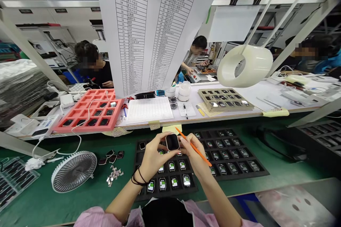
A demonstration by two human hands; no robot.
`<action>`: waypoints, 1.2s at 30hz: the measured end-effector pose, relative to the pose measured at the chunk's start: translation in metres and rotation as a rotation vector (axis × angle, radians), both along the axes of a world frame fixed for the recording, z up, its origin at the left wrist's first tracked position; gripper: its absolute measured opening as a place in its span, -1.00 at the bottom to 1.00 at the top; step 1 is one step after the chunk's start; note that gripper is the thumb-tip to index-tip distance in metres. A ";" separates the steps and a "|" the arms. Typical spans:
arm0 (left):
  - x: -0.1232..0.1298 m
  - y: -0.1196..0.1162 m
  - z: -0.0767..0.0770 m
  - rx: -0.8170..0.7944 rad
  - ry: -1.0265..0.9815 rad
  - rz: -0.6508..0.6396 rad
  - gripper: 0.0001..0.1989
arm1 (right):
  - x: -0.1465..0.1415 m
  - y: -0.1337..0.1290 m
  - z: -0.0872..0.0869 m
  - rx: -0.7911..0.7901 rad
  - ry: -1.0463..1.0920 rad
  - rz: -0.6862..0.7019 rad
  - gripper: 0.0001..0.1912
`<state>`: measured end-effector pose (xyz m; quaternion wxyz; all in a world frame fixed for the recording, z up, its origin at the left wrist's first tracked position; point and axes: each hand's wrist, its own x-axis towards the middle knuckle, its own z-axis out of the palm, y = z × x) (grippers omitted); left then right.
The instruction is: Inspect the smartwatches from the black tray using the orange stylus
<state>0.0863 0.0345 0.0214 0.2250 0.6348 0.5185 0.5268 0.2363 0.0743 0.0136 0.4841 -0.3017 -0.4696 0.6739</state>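
left hand (156, 158), right hand (193, 156): smartwatch (172, 142) (orange stylus (195, 150))

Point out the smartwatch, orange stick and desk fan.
Smartwatch (172, 142), head view, on its dark screen.
Orange stick (199, 153), head view, on its shaft.
Desk fan (74, 171), head view, on its grille.

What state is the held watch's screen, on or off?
Apparently off: the smartwatch held by the left hand and right hand shows a black face, while watches in the tray show bright displays.
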 end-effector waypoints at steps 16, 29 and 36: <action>-0.023 0.001 0.002 -0.014 -0.247 0.208 -0.49 | 0.004 0.001 0.005 0.068 -0.016 0.035 -0.60; -0.039 0.017 -0.014 -0.183 -0.452 0.085 -0.45 | 0.000 0.017 -0.020 0.085 -0.145 0.003 -0.57; -0.089 0.028 -0.143 -0.535 -0.261 0.287 -0.51 | 0.007 0.056 -0.156 0.034 -0.457 -0.097 -0.51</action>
